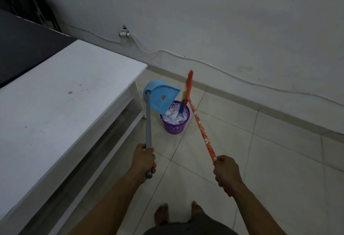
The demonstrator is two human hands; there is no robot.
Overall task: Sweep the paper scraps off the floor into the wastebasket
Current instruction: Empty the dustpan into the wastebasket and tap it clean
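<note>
First, the broom (187, 90) head is motion-blurred. A red back and yellow and blue bristles can be made out, with the tips reaching down into the basket (175, 126). Contact with the scraps (174, 117) cannot be confirmed. The lower end of the orange, flower-printed broom handle is hidden behind the right hand (226, 171), which is clenched round it. The dustpan (161, 96) is smooth blue plastic with a rounded back, tilted mouth-down. Its lip covers the basket rim at 10 o'clock. The left hand (144, 160) is wrapped round the grey tubular dustpan handle, and the handle end protrudes below the fist. The basket is round, purple perforated plastic, tapering downward. It stands on the floor (260, 160) at 12 o'clock from the person. White shredded scraps fill it to the rim, hiding the interior beneath. The floor is glossy pale tile. A white table (65, 89) runs along 9 o'clock, cut off by the frame edge.
</note>
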